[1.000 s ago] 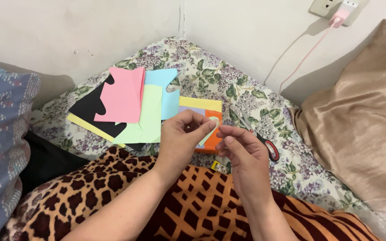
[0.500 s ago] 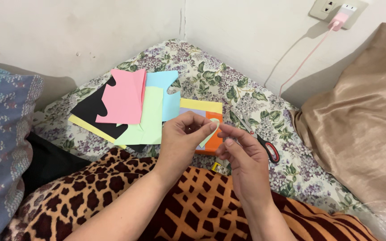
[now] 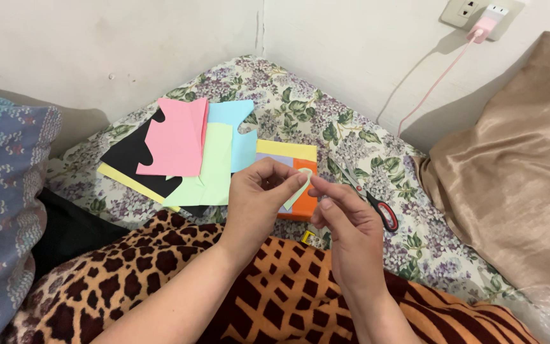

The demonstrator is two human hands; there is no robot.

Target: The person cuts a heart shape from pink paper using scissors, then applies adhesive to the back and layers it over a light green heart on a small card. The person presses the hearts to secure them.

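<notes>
Both hands' fingers [image 3: 300,181] pinch a steeply slanting paper strip [image 3: 295,194].

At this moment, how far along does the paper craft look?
Some cutting looks done: the black sheet and blue sheet have notched edges, and the scissors lie set down. In hand: both hands, left hand and right hand, pinch a small pale green piece. The pink sheet looks mostly uncut.

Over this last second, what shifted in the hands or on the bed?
Very little. The left hand and right hand keep pinching the small pale paper piece between their fingertips, barely shifting. The coloured paper sheets, scissors and orange box lie as before.
</notes>
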